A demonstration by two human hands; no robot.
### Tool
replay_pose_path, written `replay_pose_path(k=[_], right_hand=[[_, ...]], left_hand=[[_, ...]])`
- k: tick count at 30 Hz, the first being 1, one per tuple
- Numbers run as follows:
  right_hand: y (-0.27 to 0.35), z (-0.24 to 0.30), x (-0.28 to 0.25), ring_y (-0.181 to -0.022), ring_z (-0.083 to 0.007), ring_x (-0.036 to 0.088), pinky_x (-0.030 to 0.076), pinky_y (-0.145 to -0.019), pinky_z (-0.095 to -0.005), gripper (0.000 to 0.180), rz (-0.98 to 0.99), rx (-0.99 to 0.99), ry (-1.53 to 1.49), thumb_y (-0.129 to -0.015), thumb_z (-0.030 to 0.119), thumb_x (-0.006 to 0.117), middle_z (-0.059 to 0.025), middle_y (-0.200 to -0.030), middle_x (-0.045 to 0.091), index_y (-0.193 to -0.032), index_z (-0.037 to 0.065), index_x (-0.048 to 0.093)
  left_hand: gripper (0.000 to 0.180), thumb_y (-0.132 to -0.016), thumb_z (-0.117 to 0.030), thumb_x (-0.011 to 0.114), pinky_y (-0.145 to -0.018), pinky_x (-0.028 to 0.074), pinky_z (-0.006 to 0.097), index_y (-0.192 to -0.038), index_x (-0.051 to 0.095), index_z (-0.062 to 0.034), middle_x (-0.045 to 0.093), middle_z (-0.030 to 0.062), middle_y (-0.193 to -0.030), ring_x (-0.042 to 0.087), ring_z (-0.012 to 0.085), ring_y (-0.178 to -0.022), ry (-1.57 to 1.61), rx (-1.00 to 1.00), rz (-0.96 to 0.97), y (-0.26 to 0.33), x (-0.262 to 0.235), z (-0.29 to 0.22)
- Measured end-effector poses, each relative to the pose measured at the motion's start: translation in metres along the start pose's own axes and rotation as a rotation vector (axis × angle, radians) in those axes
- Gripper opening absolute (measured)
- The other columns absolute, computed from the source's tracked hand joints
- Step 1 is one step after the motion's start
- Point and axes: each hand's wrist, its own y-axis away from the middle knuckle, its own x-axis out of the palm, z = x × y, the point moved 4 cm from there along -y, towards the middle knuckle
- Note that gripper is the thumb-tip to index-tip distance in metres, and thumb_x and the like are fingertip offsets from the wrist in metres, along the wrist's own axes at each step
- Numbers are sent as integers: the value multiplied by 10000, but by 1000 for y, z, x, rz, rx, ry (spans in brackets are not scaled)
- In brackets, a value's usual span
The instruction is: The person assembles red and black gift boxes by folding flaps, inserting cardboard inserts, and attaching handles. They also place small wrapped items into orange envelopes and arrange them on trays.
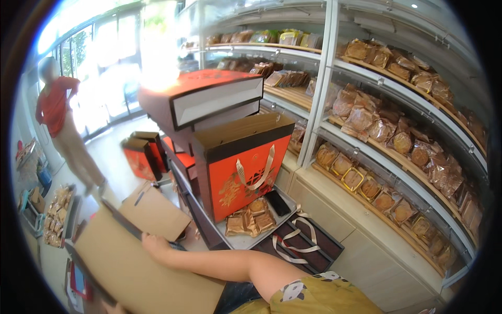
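Note:
A large brown cardboard-like panel [141, 272] with dark edge strips lies low in front of me. My right hand [157, 248] is closed over its upper dark edge, the arm reaching across from the right. At the lower rim of the picture only a bit of my left hand [112, 308] shows, by the panel's near left side; its fingers are mostly cut off. Just beyond the right hand is a smaller brown cardboard piece [154, 209] with a slot.
A tray [243, 242] carries an orange-red gift bag [246, 172], wrapped packets [251, 217] and a black phone [277, 203]. Large boxes [219, 99] are stacked behind. Dark ribbon-handled bags [298, 243] lie nearby. Shelves of packaged baked goods [387, 120] line the right; a person [63, 115] stands far left.

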Motion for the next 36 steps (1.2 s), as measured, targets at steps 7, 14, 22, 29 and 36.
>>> replay_pose_path(k=[7, 14, 22, 29, 36], right_hand=[[49, -19, -9, -1381, -329, 473, 408, -1138, -459, 300, -371, -623, -396, -855, -22, 558, -151, -1364, 601, -1115, 33, 696], [125, -100, -47, -1246, -334, 529, 446, -1063, -437, 181, 73, -965, -479, -796, -4, 669, -84, -1339, 622, -911, 90, 771], [131, -90, -107, -1484, -359, 400, 422, -1166, -486, 348, 238, -1297, 295, -881, 184, 646, -99, -1549, 501, -1218, 192, 729], [111, -63, -150, -1333, -260, 543, 426, -1143, -431, 463, 289, -1420, 400, -629, 229, 868, -48, -1179, 638, -1037, 157, 661], [102, -78, -117, -1055, -292, 647, 420, -1150, -497, 475, 44, -1061, 147, -728, 195, 857, -62, -996, 667, -1127, 78, 629]], left_hand=[[324, -993, -165, 569, -1026, 422, 501, -1254, 666, 0, 653, 203, -1060, 561, 374, -1147, -340, 408, 16, 63, 15, -73], [346, -970, -187, 624, -1047, 410, 487, -1300, 681, -99, 651, 174, -1220, 574, 360, -1205, -602, 573, 472, 151, 7, -59], [613, -574, -282, 896, -1217, 335, 549, -1155, 716, -205, 652, 4, -1272, 505, 309, -1334, -1004, 844, 892, 123, 5, -167], [257, -835, -203, 737, -940, 549, 416, -1046, 636, -97, 669, 82, -990, 656, 298, -988, -668, 938, 641, 130, -21, -115], [408, -823, -105, 713, -731, 473, 359, -1229, 685, -137, 582, 47, -830, 584, 243, -769, -807, 627, 254, 133, 39, -118]])
